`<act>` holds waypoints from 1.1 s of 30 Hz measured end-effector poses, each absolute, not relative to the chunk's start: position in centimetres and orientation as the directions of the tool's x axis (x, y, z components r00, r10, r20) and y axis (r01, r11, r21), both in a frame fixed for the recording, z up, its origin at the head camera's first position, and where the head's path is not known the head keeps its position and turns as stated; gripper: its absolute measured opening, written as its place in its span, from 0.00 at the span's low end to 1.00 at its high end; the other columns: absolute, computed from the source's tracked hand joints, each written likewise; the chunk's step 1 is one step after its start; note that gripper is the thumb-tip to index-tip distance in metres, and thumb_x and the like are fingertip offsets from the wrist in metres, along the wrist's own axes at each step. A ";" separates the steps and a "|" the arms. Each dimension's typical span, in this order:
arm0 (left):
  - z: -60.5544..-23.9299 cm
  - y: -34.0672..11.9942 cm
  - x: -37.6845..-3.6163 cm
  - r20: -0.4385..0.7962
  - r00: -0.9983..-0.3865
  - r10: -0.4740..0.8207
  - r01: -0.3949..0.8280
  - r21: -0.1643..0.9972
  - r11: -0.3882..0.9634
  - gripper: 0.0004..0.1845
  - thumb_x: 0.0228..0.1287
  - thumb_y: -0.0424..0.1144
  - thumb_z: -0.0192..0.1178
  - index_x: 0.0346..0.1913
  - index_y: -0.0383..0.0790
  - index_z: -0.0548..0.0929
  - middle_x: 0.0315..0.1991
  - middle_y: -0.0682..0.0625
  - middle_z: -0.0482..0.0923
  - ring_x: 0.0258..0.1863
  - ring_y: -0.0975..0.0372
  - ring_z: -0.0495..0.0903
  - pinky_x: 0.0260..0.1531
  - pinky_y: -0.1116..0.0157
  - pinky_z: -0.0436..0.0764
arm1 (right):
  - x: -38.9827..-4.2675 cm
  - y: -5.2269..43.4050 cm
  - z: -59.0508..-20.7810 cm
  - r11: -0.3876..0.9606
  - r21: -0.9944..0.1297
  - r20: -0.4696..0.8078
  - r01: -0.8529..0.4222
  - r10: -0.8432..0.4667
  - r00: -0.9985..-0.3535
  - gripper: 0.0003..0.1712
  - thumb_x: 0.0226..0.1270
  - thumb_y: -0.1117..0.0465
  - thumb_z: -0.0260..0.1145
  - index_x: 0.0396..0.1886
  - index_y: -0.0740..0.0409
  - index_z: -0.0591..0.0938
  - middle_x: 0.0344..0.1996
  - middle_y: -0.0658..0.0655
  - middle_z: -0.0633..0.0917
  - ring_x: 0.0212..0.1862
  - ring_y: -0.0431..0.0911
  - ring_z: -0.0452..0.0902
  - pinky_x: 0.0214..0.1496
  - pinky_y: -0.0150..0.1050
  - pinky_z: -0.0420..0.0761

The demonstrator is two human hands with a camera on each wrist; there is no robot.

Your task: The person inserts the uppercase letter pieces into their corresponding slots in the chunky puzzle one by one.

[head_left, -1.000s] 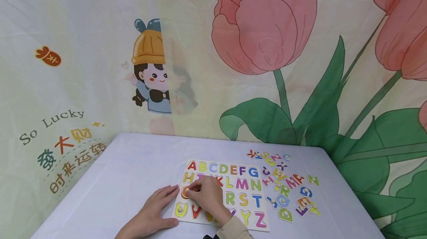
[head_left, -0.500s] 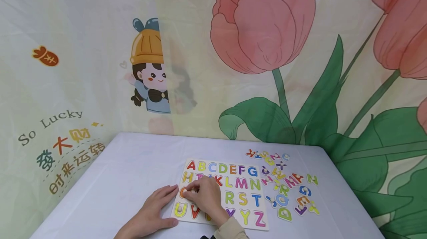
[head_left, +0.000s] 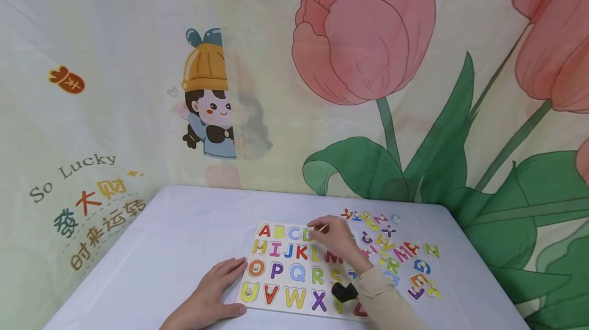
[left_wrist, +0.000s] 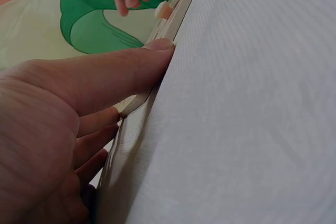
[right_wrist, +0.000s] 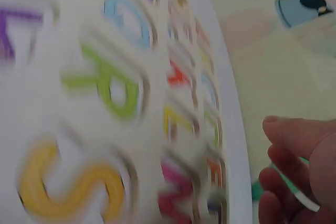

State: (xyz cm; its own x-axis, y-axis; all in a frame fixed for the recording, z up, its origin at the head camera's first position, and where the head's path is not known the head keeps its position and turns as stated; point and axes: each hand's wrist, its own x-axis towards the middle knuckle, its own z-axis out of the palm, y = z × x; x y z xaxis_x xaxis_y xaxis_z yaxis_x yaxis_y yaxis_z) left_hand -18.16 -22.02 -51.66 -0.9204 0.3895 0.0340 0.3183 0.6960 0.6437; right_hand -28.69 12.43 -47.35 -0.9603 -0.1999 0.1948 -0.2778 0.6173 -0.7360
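A white alphabet puzzle board lies on the table with printed coloured letters. Wooden knobs stand on the orange O piece, the yellow U piece, the red V piece and the H piece at its left side. At the lower left corner my left hand touches the board's edge with fingertips and thumb; the left wrist view shows the thumb against that edge. Over the upper right part of the board, my right hand hovers with loosely bent fingers and nothing visible in them.
Many loose knobbed letters lie right of the board, among them a blue G, a green N and an orange E. Some are covered by the right forearm. A printed curtain hangs behind the table.
My right hand has left the orange O piece, which now sits in its slot, and has moved up and right across the board. The left hand stays in place.
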 end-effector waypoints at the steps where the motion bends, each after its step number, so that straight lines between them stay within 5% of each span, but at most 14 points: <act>1: -51.7 -22.0 -18.2 0.034 -0.920 0.390 0.318 0.644 0.696 0.54 0.52 0.61 0.78 0.80 0.41 0.70 0.81 0.44 0.64 0.80 0.39 0.57 0.72 0.28 0.58 | -29.5 13.9 -47.2 0.645 -0.710 0.204 -0.282 -0.195 -0.959 0.11 0.69 0.63 0.77 0.49 0.53 0.93 0.39 0.48 0.86 0.40 0.42 0.79 0.41 0.35 0.81; 13: -51.7 -21.8 -18.0 0.046 -0.917 0.396 0.332 0.635 0.697 0.53 0.53 0.61 0.78 0.80 0.44 0.70 0.81 0.51 0.64 0.80 0.43 0.58 0.72 0.30 0.60 | -37.0 24.9 -46.8 0.795 -0.433 0.153 -0.424 -0.399 -0.904 0.13 0.69 0.70 0.74 0.50 0.56 0.93 0.44 0.53 0.88 0.47 0.48 0.82 0.49 0.42 0.87; 33: -51.5 -22.0 -17.9 0.025 -0.927 0.374 0.303 0.636 0.710 0.54 0.52 0.62 0.78 0.80 0.46 0.70 0.81 0.52 0.64 0.80 0.44 0.59 0.72 0.30 0.62 | -39.3 23.8 -46.6 0.840 -0.182 0.093 -0.511 -0.503 -0.859 0.06 0.65 0.64 0.78 0.41 0.52 0.95 0.34 0.46 0.84 0.37 0.40 0.75 0.41 0.36 0.81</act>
